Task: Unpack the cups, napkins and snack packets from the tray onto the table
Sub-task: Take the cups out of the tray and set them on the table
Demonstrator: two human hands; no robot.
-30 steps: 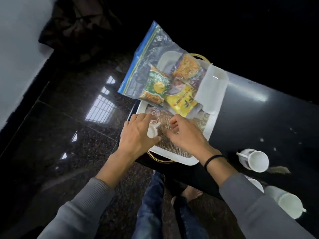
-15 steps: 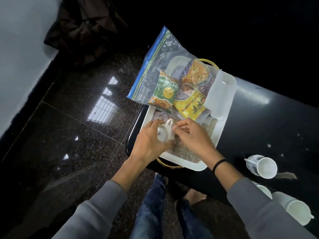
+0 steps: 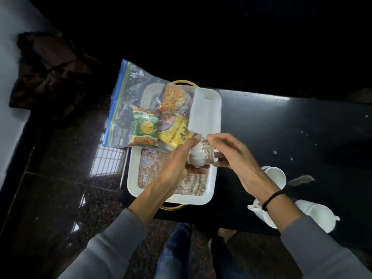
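Observation:
A white tray (image 3: pixel 133 178) with gold handles and a woven mat sits at the dark table's left end. A clear zip bag (image 3: pixel 128 91) lies across its far-left part, holding a green snack packet (image 3: pixel 145 127), a yellow one (image 3: pixel 177 134) and an orange one (image 3: pixel 173 97). White napkins (image 3: pixel 205 111) lean at the tray's far right. Above the tray's right side, my left hand (image 3: pixel 175 170) grips a small white cup (image 3: pixel 196 159). My right hand (image 3: pixel 239 164) pinches a clear glass (image 3: pixel 211 155) pressed against that cup; blur hides how they fit together.
Another clear glass (image 3: pixel 149 158) rests on the mat near the bag. Three white cups lie on the black table (image 3: pixel 291 127) to the right of the tray: one (image 3: pixel 276 175) behind my right wrist, two (image 3: pixel 261 215) (image 3: pixel 320 217) near the front edge. The polished floor lies to the left.
Both hands rose from the tray's near-left mat and moved right, carrying the white cup. The right hand now grips a clear glass against it.

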